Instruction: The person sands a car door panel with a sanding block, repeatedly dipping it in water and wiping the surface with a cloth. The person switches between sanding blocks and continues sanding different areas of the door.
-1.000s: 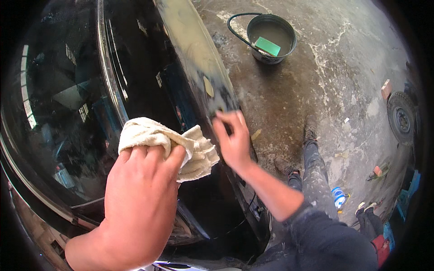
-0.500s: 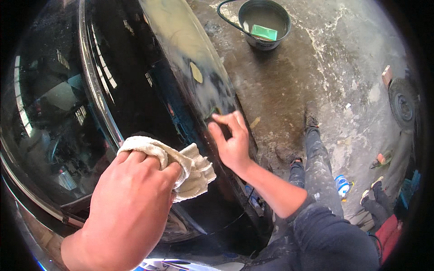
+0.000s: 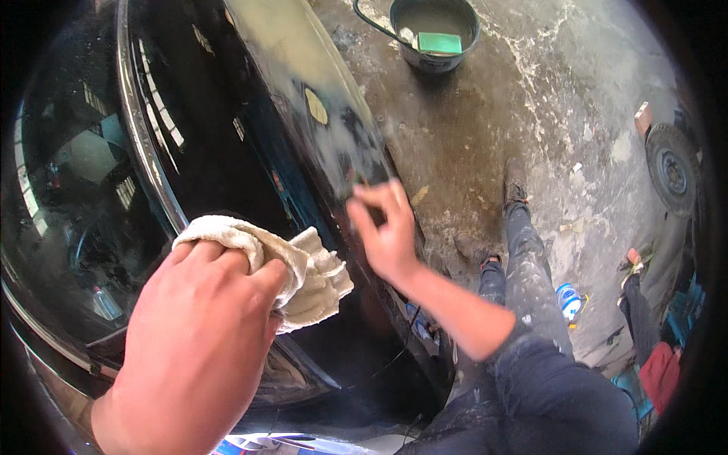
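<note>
My left hand (image 3: 205, 311) is closed around a folded off-white cloth (image 3: 307, 284), whose frayed end sticks out on the right. The cloth is above a black car's body, near the window trim (image 3: 144, 144). My right hand (image 3: 387, 227) is by the outer edge of the car's side panel (image 3: 345, 140), which is dull and smeared grey-beige. A pale oval patch (image 3: 315, 106) shows on that panel. My right fingers are curled, thumb and forefinger tips close to each other, but motion smears them. Whether anything small is between them I cannot make out.
A black bucket (image 3: 474, 34) of murky water holds a green block (image 3: 440, 43) on the wet concrete floor. At the far right are a wheel (image 3: 670, 170) and a brick (image 3: 643, 117). A blue-and-white container (image 3: 569, 302) stands near my legs. Another person's dark-clothed leg (image 3: 641, 318) shows at right.
The view has shifted slightly. My left hand still grips the cloth, a little further left in the picture. My right hand stays by the panel edge, more blurred than before. The other person's leg has moved.
</note>
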`<state>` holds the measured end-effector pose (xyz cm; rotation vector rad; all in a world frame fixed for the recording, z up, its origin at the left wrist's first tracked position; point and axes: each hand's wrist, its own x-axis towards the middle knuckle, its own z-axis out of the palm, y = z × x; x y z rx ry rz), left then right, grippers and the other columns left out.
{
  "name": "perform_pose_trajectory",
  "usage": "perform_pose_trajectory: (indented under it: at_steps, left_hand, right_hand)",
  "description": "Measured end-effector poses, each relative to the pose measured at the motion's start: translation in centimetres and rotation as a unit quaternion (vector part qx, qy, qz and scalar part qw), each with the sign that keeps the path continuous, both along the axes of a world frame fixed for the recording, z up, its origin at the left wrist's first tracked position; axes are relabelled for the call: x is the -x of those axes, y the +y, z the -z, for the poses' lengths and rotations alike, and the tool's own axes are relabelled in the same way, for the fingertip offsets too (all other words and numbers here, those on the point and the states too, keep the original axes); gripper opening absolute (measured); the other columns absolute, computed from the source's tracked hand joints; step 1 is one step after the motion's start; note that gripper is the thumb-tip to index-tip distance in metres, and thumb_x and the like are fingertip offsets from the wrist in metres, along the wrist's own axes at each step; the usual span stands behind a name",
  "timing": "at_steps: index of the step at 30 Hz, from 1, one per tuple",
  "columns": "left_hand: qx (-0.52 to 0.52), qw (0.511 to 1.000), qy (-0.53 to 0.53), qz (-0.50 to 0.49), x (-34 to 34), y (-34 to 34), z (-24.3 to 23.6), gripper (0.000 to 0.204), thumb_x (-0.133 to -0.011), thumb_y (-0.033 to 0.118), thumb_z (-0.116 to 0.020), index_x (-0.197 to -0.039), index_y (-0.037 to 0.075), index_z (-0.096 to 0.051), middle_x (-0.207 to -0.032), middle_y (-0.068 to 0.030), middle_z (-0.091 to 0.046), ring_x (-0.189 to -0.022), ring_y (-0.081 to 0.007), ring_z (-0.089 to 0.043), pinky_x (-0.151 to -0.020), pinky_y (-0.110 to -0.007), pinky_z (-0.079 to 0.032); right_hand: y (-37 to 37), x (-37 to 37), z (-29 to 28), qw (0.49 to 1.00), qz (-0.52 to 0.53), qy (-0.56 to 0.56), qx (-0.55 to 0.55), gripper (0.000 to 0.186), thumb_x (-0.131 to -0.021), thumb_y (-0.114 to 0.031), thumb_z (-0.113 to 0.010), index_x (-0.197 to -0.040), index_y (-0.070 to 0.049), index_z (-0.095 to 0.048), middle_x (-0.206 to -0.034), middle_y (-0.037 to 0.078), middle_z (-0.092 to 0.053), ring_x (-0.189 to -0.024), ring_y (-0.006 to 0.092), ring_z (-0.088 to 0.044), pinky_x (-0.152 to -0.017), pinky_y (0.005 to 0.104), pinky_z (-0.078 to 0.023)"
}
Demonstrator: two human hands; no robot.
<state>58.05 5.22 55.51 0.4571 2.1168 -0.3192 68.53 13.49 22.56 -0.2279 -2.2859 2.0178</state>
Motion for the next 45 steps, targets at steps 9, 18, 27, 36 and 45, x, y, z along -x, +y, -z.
perform_pose_trajectory:
  at_steps: [9, 18, 27, 36, 45]
  left_hand:
    - [-0.02, 1.0, 0.023, 0.005, 0.1, -0.3, 0.8, 0.029, -0.081, 0.015, -0.089, -0.103, 0.007, -0.071, -0.085, -0.009, -0.067, -0.094, -0.0298, -0.065, -0.101, -0.043, -0.048]
    - [0.004, 1.0, 0.02, -0.019, 0.4, -0.2, 1.2, 0.032, -0.077, 0.014, -0.091, -0.102, 0.008, -0.072, -0.088, -0.01, -0.067, -0.097, -0.0292, -0.064, -0.102, -0.044, -0.048]
    - [0.025, 0.999, 0.008, -0.022, 0.5, 0.5, 1.2, 0.038, -0.075, 0.016, -0.093, -0.104, 0.007, -0.071, -0.096, -0.0107, -0.071, -0.099, -0.0304, -0.065, -0.097, -0.045, -0.049]
    - [0.036, 0.999, -0.012, -0.015, 1.0, 0.3, 1.0, 0.034, -0.077, 0.013, -0.092, -0.103, 0.006, -0.07, -0.096, -0.0125, -0.073, -0.099, -0.0337, -0.066, -0.098, -0.047, -0.049]
    - [0.058, 0.998, 0.003, -0.014, 1.0, 0.8, 1.1, 0.037, -0.075, 0.013, -0.094, -0.104, 0.008, -0.072, -0.101, -0.0136, -0.074, -0.103, -0.0331, -0.068, -0.102, -0.047, -0.05]
  right_hand:
    - [1.3, -1.9, -2.5, 0.999, 0.015, 0.042, 0.021, 0.025, -0.092, -0.016, -0.083, -0.113, -0.006, -0.075, -0.1, 0.013, -0.066, -0.095, 0.0316, -0.061, -0.087, 0.0403, -0.05]
    - [-0.3, 4.3, 6.1, 0.998, 0.042, -0.033, 0.034, 0.019, -0.097, -0.02, -0.078, -0.105, -0.003, -0.073, -0.101, 0.015, -0.072, -0.094, 0.0298, -0.067, -0.09, 0.041, -0.052]
    - [1.0, 0.7, 3.7, 0.999, 0.023, -0.04, 0.029, 0.016, -0.094, -0.021, -0.079, -0.101, -0.008, -0.074, -0.098, 0.013, -0.07, -0.096, 0.0318, -0.064, -0.087, 0.0431, -0.051]
    - [1.3, -0.6, 1.8, 0.999, 0.015, 0.036, -0.024, 0.02, -0.095, -0.021, -0.081, -0.107, -0.006, -0.076, -0.092, 0.011, -0.07, -0.089, 0.0299, -0.063, -0.088, 0.0431, -0.052]
    - [-1.7, 10.2, 9.0, 0.994, 0.084, -0.04, 0.055, 0.023, -0.097, -0.03, -0.077, -0.101, -0.008, -0.073, -0.094, 0.014, -0.069, -0.098, 0.0347, -0.064, -0.087, 0.0455, -0.05]
